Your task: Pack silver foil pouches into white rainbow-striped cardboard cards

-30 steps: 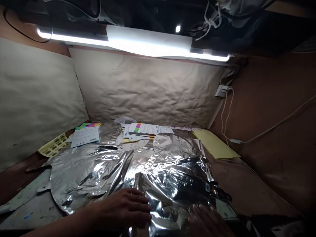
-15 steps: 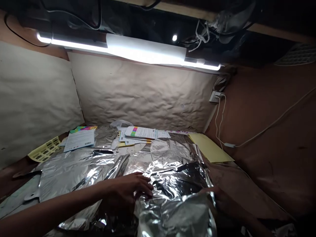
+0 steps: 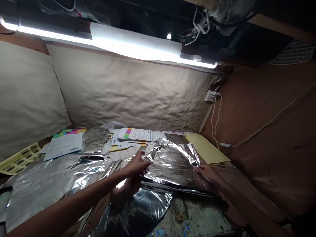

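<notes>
A crinkled silver foil sheet (image 3: pixel 170 164) lies folded over itself between my two hands. My right hand (image 3: pixel 208 173) pinches its right edge between thumb and fingers. At the sheet's left edge, the curled fingers of my left hand (image 3: pixel 137 166) grip the foil; its lower fingers are partly hidden in shadow. Below the left hand, a dark, shiny piece of foil with a curved edge (image 3: pixel 148 205) hangs toward me. More silver foil (image 3: pixel 41 187) spreads over the left side of the table.
Printed cards lie in a left stack (image 3: pixel 64 144) and a middle stack (image 3: pixel 135 135). A yellow sheet (image 3: pixel 207 148) rests at the right, a patterned yellow sheet (image 3: pixel 21 159) far left. The worn tabletop (image 3: pixel 199 214) shows in front. A white cable (image 3: pixel 266 125) runs along the right wall.
My right hand has moved up and away from me, folding the near foil back and uncovering the tabletop. My left hand has moved slightly forward. The view has shifted right.
</notes>
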`<state>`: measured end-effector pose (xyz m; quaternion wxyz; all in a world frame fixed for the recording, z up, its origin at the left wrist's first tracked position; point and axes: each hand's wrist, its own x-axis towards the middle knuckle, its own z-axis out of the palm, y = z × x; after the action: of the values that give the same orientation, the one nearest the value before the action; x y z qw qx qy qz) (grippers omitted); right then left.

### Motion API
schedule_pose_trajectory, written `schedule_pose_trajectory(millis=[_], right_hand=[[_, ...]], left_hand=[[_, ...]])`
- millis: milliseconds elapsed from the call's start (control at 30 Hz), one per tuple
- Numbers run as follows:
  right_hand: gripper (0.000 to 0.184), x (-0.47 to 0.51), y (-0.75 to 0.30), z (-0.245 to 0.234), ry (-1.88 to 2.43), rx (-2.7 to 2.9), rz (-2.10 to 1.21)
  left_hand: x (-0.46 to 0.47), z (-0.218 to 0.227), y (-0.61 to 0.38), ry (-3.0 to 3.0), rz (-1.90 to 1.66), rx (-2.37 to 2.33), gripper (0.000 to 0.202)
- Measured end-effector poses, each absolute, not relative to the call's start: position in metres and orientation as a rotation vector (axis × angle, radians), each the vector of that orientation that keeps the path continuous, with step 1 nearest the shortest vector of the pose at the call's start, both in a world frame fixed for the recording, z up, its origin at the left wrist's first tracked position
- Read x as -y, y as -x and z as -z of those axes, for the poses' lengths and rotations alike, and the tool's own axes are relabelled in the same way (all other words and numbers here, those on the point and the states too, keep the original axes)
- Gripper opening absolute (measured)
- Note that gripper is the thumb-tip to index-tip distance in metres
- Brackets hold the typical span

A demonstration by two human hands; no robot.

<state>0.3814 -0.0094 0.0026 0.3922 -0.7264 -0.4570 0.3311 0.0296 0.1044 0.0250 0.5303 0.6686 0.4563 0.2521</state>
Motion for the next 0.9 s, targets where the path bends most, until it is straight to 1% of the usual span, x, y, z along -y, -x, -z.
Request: schedule_pose_trajectory(millis=[33,67,100,133,167,233,267,300,333,400,467,600,733,800,900], right_hand=[[0.035,0.01,-0.384,-0.003,1.864,1.169,-0.81],[0.031,0.012,-0.385,-0.007,1.884,1.172,-0.782],[0.027,0.014,-0.384,-0.012,1.913,1.182,-0.715],[0.028,0.016,-0.38,-0.019,1.946,1.214,-0.583],[0.034,0.019,-0.374,-0.025,1.963,1.28,-0.392],[0.048,0.024,-0.357,-0.032,1.911,1.519,0.031],[0.053,0.027,-0.347,-0.031,1.856,1.676,0.18],[0.056,0.029,-0.337,-0.026,1.804,1.845,0.234],[0.058,0.031,-0.329,-0.02,1.778,2.005,0.175],[0.06,0.033,-0.32,-0.005,1.806,2.23,-0.078],[0.063,0.032,-0.32,0.004,1.859,2.253,-0.269],[0.065,0.019,-0.324,-0.001,1.812,2.047,-0.294],[0.057,-0.006,-0.333,-0.014,1.763,1.899,-0.544],[0.055,-0.02,-0.35,-0.021,1.86,1.685,-0.506],[0.062,-0.037,-0.383,-0.033,2.023,1.342,-0.459]], left_hand=[[-0.099,-0.028,-0.029,-1.762,-0.68,-1.095,0.071],[-0.094,-0.03,-0.029,-1.983,-0.734,-1.068,0.072],[-0.09,-0.031,-0.03,-2.228,-0.739,-1.009,0.07],[-0.086,-0.03,-0.032,-2.455,-0.678,-0.933,0.067],[-0.083,-0.028,-0.035,-2.62,-0.551,-0.863,0.065],[-0.079,-0.019,-0.042,-2.732,-0.244,-0.807,0.071],[-0.079,-0.014,-0.045,-2.743,-0.143,-0.82,0.076],[-0.079,-0.008,-0.047,-2.749,-0.082,-0.837,0.08],[-0.079,-0.002,-0.048,-2.755,-0.055,-0.849,0.082],[-0.081,0.005,-0.048,-2.764,-0.064,-0.858,0.084],[-0.083,0.008,-0.047,-2.761,-0.06,-0.855,0.085],[-0.084,0.008,-0.048,-2.767,-0.05,-0.843,0.086],[-0.082,0.004,-0.049,-2.761,-0.038,-0.865,0.085],[-0.08,-0.002,-0.045,-2.754,-0.04,-0.861,0.084],[-0.079,-0.014,-0.031,-2.726,-0.1,-0.83,0.08]])
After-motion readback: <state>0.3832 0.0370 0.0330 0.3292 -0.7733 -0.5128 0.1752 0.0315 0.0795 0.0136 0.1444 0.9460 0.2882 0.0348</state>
